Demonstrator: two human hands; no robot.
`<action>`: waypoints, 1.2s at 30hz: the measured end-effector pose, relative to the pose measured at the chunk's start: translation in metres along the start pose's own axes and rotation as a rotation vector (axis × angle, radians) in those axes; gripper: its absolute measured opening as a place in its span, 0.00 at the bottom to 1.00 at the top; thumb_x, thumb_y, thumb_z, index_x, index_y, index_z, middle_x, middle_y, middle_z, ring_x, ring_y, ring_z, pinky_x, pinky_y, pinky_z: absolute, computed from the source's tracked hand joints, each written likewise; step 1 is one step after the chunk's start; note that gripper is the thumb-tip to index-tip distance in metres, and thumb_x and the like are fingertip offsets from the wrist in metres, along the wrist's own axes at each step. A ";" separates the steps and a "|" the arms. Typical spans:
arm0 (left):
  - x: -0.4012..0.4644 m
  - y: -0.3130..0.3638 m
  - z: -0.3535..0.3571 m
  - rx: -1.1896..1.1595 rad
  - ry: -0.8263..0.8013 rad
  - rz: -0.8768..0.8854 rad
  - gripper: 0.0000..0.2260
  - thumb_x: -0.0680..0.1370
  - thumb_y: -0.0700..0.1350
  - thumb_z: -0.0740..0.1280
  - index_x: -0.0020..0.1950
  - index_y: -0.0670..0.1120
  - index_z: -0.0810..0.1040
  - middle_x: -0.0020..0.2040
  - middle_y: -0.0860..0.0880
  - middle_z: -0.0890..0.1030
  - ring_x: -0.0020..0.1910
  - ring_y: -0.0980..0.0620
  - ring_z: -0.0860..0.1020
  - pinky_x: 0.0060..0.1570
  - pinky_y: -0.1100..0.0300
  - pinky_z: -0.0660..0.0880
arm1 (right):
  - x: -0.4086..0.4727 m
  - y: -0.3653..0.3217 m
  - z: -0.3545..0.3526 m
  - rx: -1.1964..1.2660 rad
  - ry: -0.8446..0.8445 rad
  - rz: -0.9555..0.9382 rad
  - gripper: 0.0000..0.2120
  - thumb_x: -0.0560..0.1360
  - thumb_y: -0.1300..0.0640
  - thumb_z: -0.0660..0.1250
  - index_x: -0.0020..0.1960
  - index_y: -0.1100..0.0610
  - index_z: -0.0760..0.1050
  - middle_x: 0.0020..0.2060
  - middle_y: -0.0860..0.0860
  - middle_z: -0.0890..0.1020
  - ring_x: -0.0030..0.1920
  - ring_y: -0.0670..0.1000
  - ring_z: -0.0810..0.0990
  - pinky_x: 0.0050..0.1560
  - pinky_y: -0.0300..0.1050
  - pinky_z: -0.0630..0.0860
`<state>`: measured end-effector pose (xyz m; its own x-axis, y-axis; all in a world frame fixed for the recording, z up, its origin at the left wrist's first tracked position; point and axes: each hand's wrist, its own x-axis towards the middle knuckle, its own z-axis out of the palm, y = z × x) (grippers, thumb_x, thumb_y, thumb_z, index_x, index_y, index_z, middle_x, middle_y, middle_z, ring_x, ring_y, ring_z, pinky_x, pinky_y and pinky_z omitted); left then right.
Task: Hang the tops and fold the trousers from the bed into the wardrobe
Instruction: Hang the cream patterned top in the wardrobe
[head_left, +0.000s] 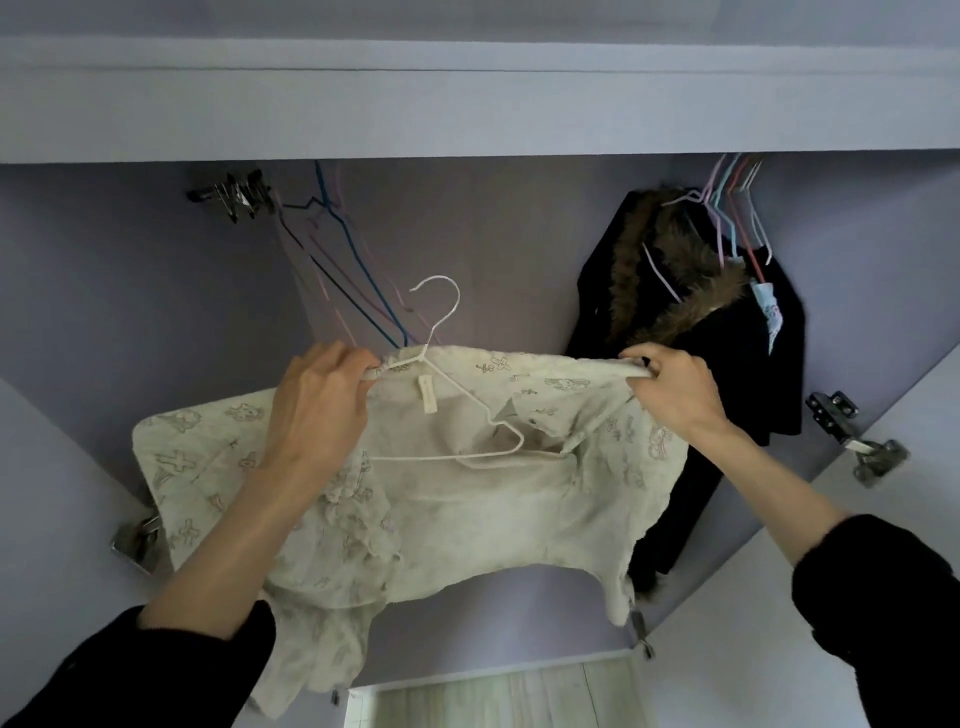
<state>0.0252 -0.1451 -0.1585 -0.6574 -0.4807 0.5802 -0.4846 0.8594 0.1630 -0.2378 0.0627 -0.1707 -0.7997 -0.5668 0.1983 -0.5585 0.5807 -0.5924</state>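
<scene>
A cream top (457, 509) with faint printed figures is held up in front of the open wardrobe (467, 234). A white wire hanger (441, 312) sits partly inside its neck, the hook standing free above the collar. My left hand (322, 400) grips the collar edge together with the hanger's left shoulder. My right hand (670, 389) pinches the top's right shoulder edge. The hanger's right arm lies inside the fabric. The rail is hidden behind the wardrobe's top panel.
A black coat with a fur collar (691, 332) hangs at the right. Several empty coloured hangers (737, 208) hang beside it, and more (337, 260) at the left. Door hinges (862, 447) jut out on the right, another (137, 540) on the left.
</scene>
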 end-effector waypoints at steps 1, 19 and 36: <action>0.000 0.000 0.003 0.007 0.011 -0.013 0.06 0.69 0.30 0.71 0.44 0.37 0.80 0.37 0.39 0.78 0.36 0.39 0.77 0.40 0.47 0.73 | -0.001 0.000 -0.002 0.014 0.005 -0.013 0.14 0.75 0.59 0.62 0.57 0.49 0.79 0.42 0.49 0.82 0.47 0.52 0.79 0.45 0.45 0.75; 0.012 0.055 0.000 -0.554 0.024 -0.203 0.03 0.76 0.42 0.68 0.46 0.45 0.80 0.42 0.53 0.80 0.41 0.55 0.76 0.40 0.76 0.66 | -0.015 -0.083 0.025 0.147 -0.199 -0.598 0.10 0.77 0.51 0.65 0.53 0.56 0.77 0.40 0.49 0.78 0.42 0.49 0.75 0.48 0.46 0.70; 0.002 0.013 0.001 -0.490 -0.118 -0.268 0.26 0.73 0.51 0.70 0.70 0.48 0.68 0.65 0.51 0.72 0.63 0.53 0.70 0.61 0.63 0.64 | -0.005 -0.056 0.011 0.159 0.032 -0.502 0.10 0.77 0.57 0.64 0.46 0.64 0.76 0.34 0.56 0.78 0.37 0.56 0.76 0.40 0.47 0.70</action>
<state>0.0168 -0.1357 -0.1562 -0.6221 -0.6849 0.3793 -0.3372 0.6716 0.6597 -0.2004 0.0264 -0.1474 -0.4496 -0.7331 0.5104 -0.8363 0.1447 -0.5288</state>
